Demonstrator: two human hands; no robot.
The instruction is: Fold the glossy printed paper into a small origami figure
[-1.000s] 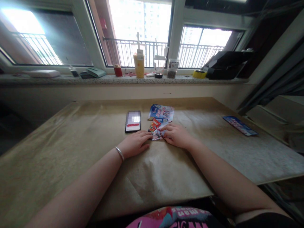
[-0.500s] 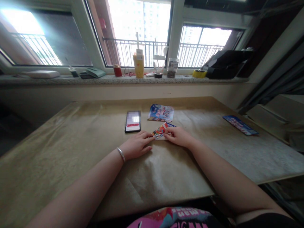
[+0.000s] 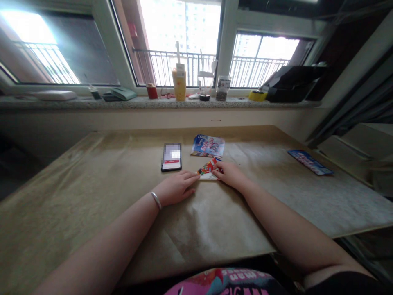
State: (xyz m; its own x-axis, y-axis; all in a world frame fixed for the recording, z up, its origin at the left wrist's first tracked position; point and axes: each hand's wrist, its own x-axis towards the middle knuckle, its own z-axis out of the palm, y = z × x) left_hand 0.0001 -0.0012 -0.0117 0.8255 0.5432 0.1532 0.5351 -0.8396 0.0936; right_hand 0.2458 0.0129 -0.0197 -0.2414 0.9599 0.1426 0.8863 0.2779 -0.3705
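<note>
Between my hands on the table lies a colourful printed leaflet (image 3: pixel 207 167), partly folded over, with its red-and-yellow side and a white strip showing. My left hand (image 3: pixel 178 188) rests flat, fingers stretched out, its fingertips on the leaflet's left end. My right hand (image 3: pixel 230 173) is closed in a pinch on the leaflet's right part, and its fingers cover that part. Just beyond sits a stack of blue printed leaflets (image 3: pixel 208 145). A phone (image 3: pixel 172 157) with a lit, partly blurred screen lies beyond my left hand.
Another blue leaflet (image 3: pixel 309 162) lies toward the right side of the covered table (image 3: pixel 101 176). Along the windowsill (image 3: pixel 123 105) stand a yellow drink cup (image 3: pixel 179 87), a red jar (image 3: pixel 151 91), clear containers, yellow tape (image 3: pixel 257 95) and a black box (image 3: pixel 291 84).
My right hand has shifted slightly on the leaflet's right part, and the red printed flap and white strip sit a little differently. My left hand has barely moved.
</note>
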